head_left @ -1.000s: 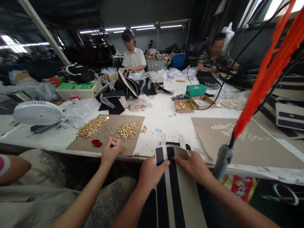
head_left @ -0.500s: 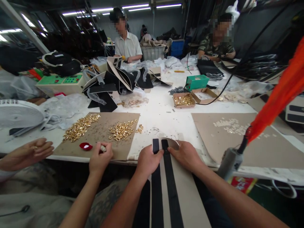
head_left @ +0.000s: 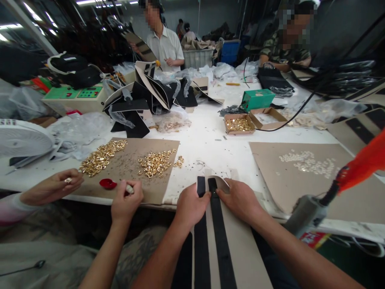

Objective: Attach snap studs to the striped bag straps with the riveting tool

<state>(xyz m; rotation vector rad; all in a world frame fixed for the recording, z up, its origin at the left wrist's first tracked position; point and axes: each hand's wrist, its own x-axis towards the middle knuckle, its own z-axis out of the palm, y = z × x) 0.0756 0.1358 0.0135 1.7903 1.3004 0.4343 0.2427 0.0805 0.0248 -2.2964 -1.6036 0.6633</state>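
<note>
Both my hands grip the top end of a beige panel with two black stripes (head_left: 222,249) that runs from the table's front edge down toward my lap. My left hand (head_left: 190,206) is closed on its left side, thumb on the left stripe. My right hand (head_left: 240,200) is closed on its right side, beside the curled top flap (head_left: 221,182). A co-worker's hand (head_left: 126,202) just to my left pinches a small piece next to a red dish (head_left: 107,184).
Two heaps of gold metal rings (head_left: 100,156) (head_left: 155,162) lie on a cardboard sheet at left. Another cardboard sheet (head_left: 300,176) with pale bits lies right. A grey tool with an orange hose (head_left: 306,208) hangs by my right arm. Boxes (head_left: 239,124), black panels and two seated people are farther back.
The view has tilted down and shifted a little. My hands keep their grip on the striped panel. The co-worker's far hand has come further into view at left.
</note>
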